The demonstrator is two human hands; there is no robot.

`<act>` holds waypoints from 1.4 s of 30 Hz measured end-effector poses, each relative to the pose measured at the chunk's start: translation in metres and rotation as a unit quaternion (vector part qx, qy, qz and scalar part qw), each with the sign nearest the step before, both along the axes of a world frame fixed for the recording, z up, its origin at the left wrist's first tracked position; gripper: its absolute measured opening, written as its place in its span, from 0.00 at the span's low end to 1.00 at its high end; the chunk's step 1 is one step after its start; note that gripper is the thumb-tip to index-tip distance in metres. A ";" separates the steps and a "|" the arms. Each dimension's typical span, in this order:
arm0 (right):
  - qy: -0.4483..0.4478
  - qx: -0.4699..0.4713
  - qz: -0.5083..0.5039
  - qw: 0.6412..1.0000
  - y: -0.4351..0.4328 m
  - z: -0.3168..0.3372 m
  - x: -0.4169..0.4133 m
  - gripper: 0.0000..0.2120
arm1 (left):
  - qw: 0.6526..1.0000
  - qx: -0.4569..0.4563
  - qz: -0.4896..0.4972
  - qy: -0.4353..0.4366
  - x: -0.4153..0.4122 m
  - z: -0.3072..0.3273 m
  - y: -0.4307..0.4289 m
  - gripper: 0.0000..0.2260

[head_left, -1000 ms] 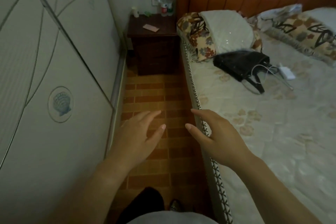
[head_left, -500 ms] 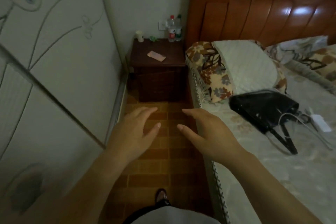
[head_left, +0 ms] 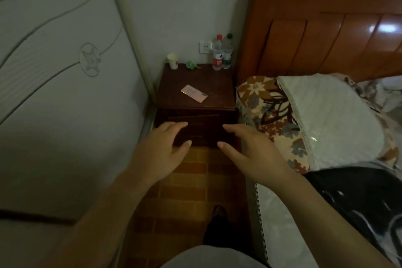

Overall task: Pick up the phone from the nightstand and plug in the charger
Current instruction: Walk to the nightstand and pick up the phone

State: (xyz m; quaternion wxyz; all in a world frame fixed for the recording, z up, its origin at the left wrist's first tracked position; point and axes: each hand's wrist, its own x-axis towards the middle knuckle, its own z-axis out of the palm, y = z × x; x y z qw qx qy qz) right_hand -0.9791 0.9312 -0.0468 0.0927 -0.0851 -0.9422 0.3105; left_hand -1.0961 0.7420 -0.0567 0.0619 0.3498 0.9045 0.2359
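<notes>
Fingers (head_left: 181, 124) of both hands are spread and empty, thumbs turned toward each other, nothing held. Over the last second I've walked up the narrow brick-pattern floor (head_left: 189, 180) between wardrobe and bed, so the dark brown wooden nightstand (head_left: 217, 85), which serves as the table here, has gone from far off to filling the middle of my view. My left hand (head_left: 158, 154) and right hand (head_left: 252, 154) now hang in front of its drawer face, below its top and not touching it.

The flat pink rectangular phone (head_left: 194, 93) lies at an angle near the middle of the top, well clear of the white paper cup (head_left: 172, 61) and the two clear plastic bottles (head_left: 221, 53) at the back. A white wall socket (head_left: 204, 47) sits just behind the bottles.

I judge the approach nearly done: the phone looks within a forward reach. No charger is in view, and the black bag (head_left: 359, 202) on the bed is only partly in frame.
</notes>
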 end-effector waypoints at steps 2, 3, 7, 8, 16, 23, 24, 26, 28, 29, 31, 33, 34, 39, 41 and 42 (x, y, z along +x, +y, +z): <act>-0.002 -0.001 0.008 1.000 0.029 -0.002 -0.039 0.24 | 1.000 -0.010 0.012 -0.001 -0.031 -0.002 0.027 0.22; -0.005 -0.002 0.017 1.000 0.042 -0.004 -0.058 0.24 | 1.000 -0.013 0.015 -0.003 -0.045 -0.003 0.038 0.22; -0.031 0.000 0.061 0.998 0.082 -0.014 -0.130 0.24 | 0.999 -0.038 0.028 -0.001 -0.102 -0.016 0.072 0.22; -0.038 -0.005 0.071 0.997 0.088 -0.017 -0.146 0.24 | 0.998 -0.053 0.028 -0.004 -0.116 -0.020 0.076 0.22; -0.070 -0.017 0.114 0.991 0.125 -0.055 -0.282 0.24 | 0.993 -0.117 0.019 -0.015 -0.254 -0.049 0.101 0.24; -0.071 0.017 0.067 0.995 0.147 -0.102 -0.391 0.26 | 0.992 -0.119 0.027 -0.044 -0.363 -0.083 0.136 0.24; -0.077 0.024 0.060 0.995 0.150 -0.112 -0.405 0.26 | 0.991 -0.121 0.028 -0.049 -0.377 -0.092 0.139 0.24; -0.100 0.032 0.044 0.994 0.157 -0.133 -0.431 0.26 | 0.990 -0.122 0.036 -0.061 -0.401 -0.110 0.146 0.24; -0.136 0.031 0.038 0.990 0.161 -0.155 -0.454 0.26 | 0.987 -0.131 0.044 -0.078 -0.420 -0.129 0.152 0.24; -0.150 0.028 0.042 0.987 0.163 -0.167 -0.466 0.26 | 0.986 -0.138 0.047 -0.086 -0.429 -0.140 0.155 0.24; -0.166 0.027 0.056 0.984 0.166 -0.192 -0.486 0.26 | 0.982 -0.152 0.050 -0.101 -0.445 -0.164 0.160 0.25; -0.178 0.035 0.066 0.981 0.168 -0.220 -0.503 0.26 | 0.979 -0.160 0.056 -0.117 -0.459 -0.190 0.163 0.25; -0.184 0.042 0.069 0.980 0.169 -0.235 -0.510 0.26 | 0.978 -0.161 0.060 -0.122 -0.464 -0.203 0.165 0.25; -0.207 0.069 0.078 0.973 0.168 -0.311 -0.533 0.29 | 0.969 -0.173 0.079 -0.157 -0.479 -0.269 0.168 0.25; -0.213 0.073 0.086 0.971 0.167 -0.337 -0.541 0.30 | 0.966 -0.175 0.090 -0.171 -0.482 -0.291 0.167 0.25; -0.213 0.081 0.093 0.969 0.167 -0.349 -0.546 0.30 | 0.965 -0.173 0.095 -0.174 -0.483 -0.300 0.166 0.25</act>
